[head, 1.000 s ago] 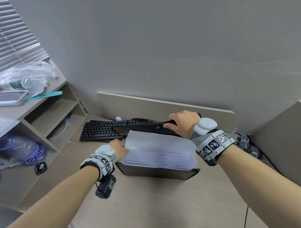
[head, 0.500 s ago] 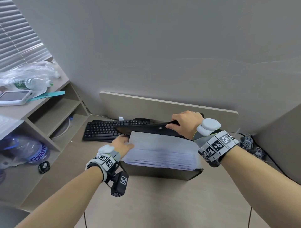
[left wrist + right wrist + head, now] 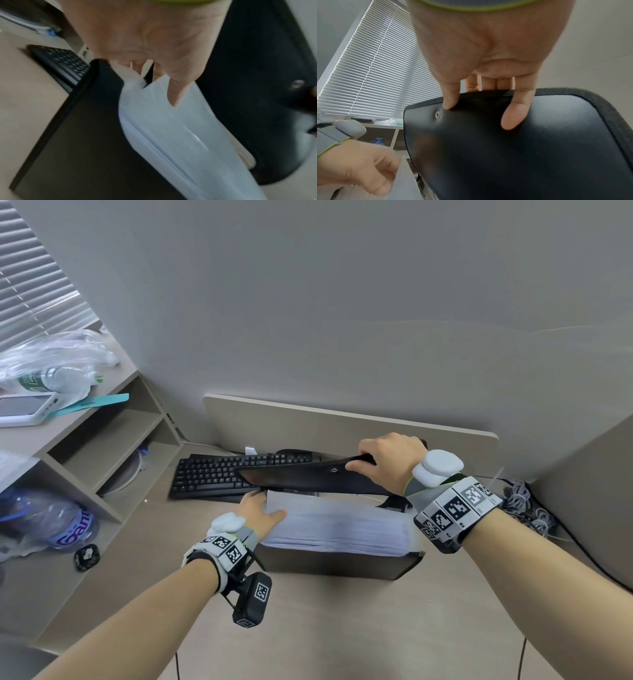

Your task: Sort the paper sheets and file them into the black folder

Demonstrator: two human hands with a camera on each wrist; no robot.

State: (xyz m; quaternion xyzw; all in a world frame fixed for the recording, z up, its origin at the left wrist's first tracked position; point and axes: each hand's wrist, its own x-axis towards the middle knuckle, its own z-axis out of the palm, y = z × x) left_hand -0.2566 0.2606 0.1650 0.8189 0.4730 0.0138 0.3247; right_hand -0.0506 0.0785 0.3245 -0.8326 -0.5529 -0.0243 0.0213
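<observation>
Filing underway: nearest, the left hand (image 3: 257, 510) pinches the paper sheets (image 3: 337, 525) half-seated in the black folder (image 3: 339, 563), beyond which the right hand (image 3: 388, 462) grips its raised flap (image 3: 301, 475); next, probably, pushing the stack fully down.

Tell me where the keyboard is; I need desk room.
In the head view the keyboard lies at the desk's back left, behind the black folder, right of the shelf unit.

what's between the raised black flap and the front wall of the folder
The stack of paper sheets, gripped at its left edge by the left hand; the head view shows it.
</observation>
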